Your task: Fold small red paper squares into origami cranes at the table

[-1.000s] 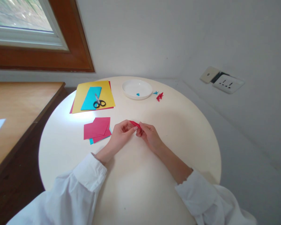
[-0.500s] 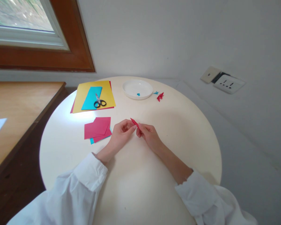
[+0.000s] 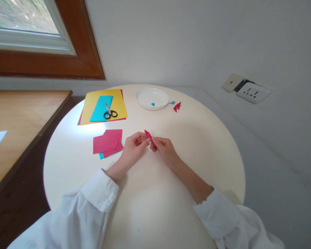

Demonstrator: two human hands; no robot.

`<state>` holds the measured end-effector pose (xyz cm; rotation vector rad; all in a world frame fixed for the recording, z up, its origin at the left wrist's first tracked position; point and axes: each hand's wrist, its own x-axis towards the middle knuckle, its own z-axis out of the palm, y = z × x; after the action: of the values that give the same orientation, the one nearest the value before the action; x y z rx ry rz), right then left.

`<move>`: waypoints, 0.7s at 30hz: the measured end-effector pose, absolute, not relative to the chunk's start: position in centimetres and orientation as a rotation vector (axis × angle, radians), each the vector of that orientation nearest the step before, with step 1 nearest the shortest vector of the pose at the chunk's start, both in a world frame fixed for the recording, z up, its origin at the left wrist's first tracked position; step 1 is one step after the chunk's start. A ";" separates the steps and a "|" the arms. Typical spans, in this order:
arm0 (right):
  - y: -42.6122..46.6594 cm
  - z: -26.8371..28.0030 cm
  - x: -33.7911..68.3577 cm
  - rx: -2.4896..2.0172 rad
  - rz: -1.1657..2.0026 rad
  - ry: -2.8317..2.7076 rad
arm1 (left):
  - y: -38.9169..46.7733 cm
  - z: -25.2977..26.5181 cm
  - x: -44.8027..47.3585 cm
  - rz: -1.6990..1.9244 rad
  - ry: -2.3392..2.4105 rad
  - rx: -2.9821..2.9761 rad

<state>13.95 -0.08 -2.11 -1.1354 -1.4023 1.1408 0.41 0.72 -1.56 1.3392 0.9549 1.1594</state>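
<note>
Left hand: one, its thumb and fingertips pinched on the lower left side of the red folded paper; left hand.
Right hand: one, gripping the lower end of the same piece between thumb and fingers; right hand.
Red folded paper: one, held between both hands above the round white desk, its pointed tip up and leftward.
Cut sheets: at least two pink sheets overlapping, a blue sheet partly beneath, near the left hand.
Large paper: one yellow sheet over red paper.
On the yellow: one blue paper, one pair of scissors with two black finger loops.
White dish: one, holding one small blue piece.
Beside the dish: one small blue fold; red folds bunched together, number unclear.
Wall plates: two, lettering too small to read; socket plate, smaller plate.
</note>
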 end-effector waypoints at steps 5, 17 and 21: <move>-0.1 -2.3 13.9 -1.141 1.118 -1.437 | 0.8 -1.6 0.4 1.167 0.965 1.299; -0.5 -2.1 14.1 -1.262 0.753 -1.456 | 0.9 -1.5 0.5 1.219 1.027 1.236; -0.6 -2.3 14.0 -1.206 0.654 -1.422 | 0.9 -1.7 0.5 1.189 1.078 1.288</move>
<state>14.04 -0.62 -2.26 -1.2056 -1.4218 0.6539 0.46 0.89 -1.66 1.2878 1.0777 1.1894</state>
